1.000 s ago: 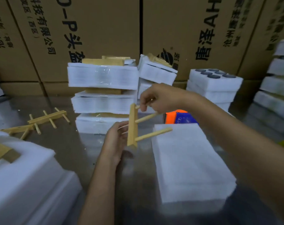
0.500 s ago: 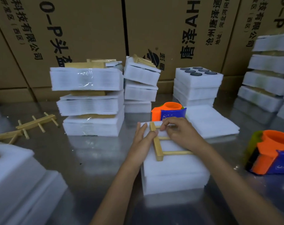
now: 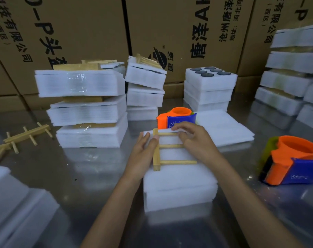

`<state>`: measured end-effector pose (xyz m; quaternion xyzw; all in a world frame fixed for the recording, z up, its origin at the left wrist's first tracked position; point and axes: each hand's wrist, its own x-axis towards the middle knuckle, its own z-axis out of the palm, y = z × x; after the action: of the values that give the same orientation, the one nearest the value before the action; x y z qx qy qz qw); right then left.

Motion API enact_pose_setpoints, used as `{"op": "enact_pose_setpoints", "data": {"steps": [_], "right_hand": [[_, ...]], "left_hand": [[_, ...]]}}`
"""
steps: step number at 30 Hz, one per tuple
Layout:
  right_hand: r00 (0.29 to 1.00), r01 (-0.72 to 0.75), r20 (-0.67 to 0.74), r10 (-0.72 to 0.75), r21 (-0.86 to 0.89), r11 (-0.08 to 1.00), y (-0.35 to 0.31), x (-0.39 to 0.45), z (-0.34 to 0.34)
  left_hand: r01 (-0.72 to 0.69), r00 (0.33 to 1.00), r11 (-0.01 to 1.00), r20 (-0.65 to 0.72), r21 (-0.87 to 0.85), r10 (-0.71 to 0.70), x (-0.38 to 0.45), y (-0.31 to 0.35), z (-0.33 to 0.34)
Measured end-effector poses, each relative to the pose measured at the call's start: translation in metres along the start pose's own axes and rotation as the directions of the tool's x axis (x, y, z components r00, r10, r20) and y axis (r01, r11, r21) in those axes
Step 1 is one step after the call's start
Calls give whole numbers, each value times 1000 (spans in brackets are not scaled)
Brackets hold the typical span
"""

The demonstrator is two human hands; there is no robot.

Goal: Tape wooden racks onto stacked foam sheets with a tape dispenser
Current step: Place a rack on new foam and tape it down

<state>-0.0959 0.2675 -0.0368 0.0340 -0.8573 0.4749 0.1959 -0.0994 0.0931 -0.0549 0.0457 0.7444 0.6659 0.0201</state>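
Observation:
A wooden rack (image 3: pixel 170 149) with a long bar and three pegs lies flat on a stack of white foam sheets (image 3: pixel 179 183) in front of me. My left hand (image 3: pixel 143 153) rests against the rack's long bar on the stack's left side, fingers fairly straight. Over the peg ends lies my right hand (image 3: pixel 195 140), its curled fingers touching the two far pegs. One orange and blue tape dispenser (image 3: pixel 177 119) stands just behind the stack. Another tape dispenser (image 3: pixel 293 161) sits on the table at the right.
Taped foam bundles (image 3: pixel 84 104) with wooden pieces are piled behind, left of centre, with more foam piles (image 3: pixel 209 86) beyond. Loose wooden racks (image 3: pixel 26 135) lie at the left. Foam blocks (image 3: pixel 14 203) fill the near left corner. Cardboard boxes (image 3: pixel 170 33) wall the back.
The rack went from being held upright in the air to lying flat on the foam stack. Both hands came down with it and now rest on it.

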Motion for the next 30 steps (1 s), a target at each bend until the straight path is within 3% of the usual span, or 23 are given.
{"op": "enact_pose_setpoints", "data": {"steps": [6, 9, 12, 16, 18, 21, 25, 28, 30], "right_hand": [[962, 53, -255, -97, -173, 983, -11, -9, -98], [961, -135, -273, 35, -357, 924, 8, -24, -145], [926, -260, -376, 43, -551, 793, 37, -49, -170], [869, -407, -489, 77, -617, 673, 69, -70, -183], [845, -443, -525, 100, -582, 683, 77, -75, -181], [822, -387, -569, 6, -551, 740, 83, -80, -173], [736, -362, -674, -71, -480, 799, 78, -73, -160], [695, -273, -706, -134, -432, 860, 54, -60, -152], [693, -156, -692, -199, -415, 896, 33, -50, -145]], "left_hand": [[59, 998, 993, -22, -105, -62, -5, 8, -2], [20, 999, 996, -46, -86, -24, -7, 9, 1], [4, 999, 999, -48, -53, -6, -10, 11, 3], [-5, 998, 1000, -62, -29, 3, -13, 13, 6], [-1, 998, 1000, -70, -23, 0, -15, 13, 7], [35, 998, 997, -49, -72, -38, -17, 14, 6], [96, 991, 992, -83, -78, -103, -18, 21, 8], [-118, 971, 980, -185, 163, 148, -23, 36, 10], [-247, 956, 949, -113, 196, 272, -33, 52, 16]]}}
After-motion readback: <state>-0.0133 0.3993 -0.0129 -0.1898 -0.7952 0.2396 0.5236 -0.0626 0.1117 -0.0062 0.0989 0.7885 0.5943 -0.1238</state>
